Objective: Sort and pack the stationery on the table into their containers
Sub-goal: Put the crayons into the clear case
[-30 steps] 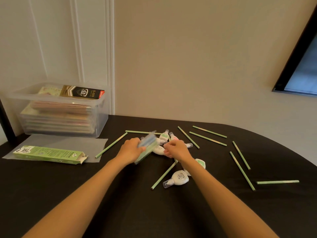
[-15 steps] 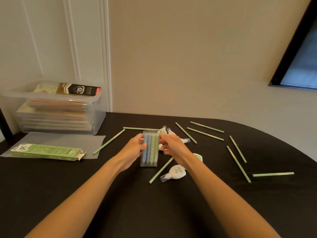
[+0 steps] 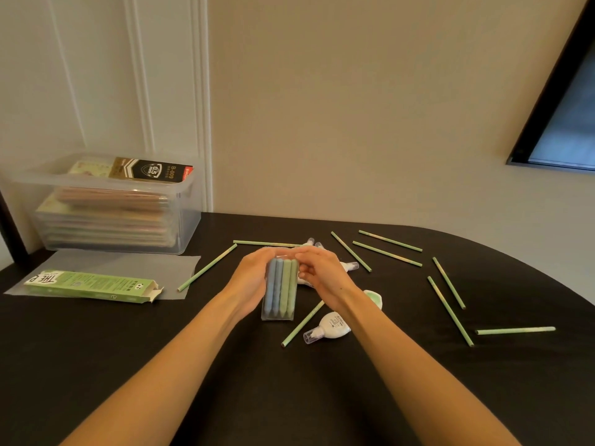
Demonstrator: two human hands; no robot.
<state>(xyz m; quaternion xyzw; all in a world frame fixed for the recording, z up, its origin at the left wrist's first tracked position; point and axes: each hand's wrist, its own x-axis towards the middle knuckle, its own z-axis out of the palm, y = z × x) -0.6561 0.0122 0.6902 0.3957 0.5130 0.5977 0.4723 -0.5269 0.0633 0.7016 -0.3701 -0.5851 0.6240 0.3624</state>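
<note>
Forearms stretched forward over the black table (image 3: pixel 128 365), left hand (image 3: pixel 252 280) and right hand (image 3: pixel 323 275) close together, both gripping the far end of a clear case (image 3: pixel 279 304) held lengthwise between them. Four markers sat inside it, two blue and two green. Nine green pencils (image 3: pixel 450 311) lay scattered around. Correction tapes (image 3: pixel 330 328) were partly hidden behind the hands, so their count was unclear.

The long green box (image 3: pixel 93 286), lying just in front of the clear tub (image 3: pixel 183 217), is showing big white letters "THE P", upside down. The black and gold box (image 3: pixel 151 170) sitting on top inside the tub is showing "0.5 mm" and "B-009". The print on the white tape roller (image 3: pixel 333 328) is looking too tiny to read.
</note>
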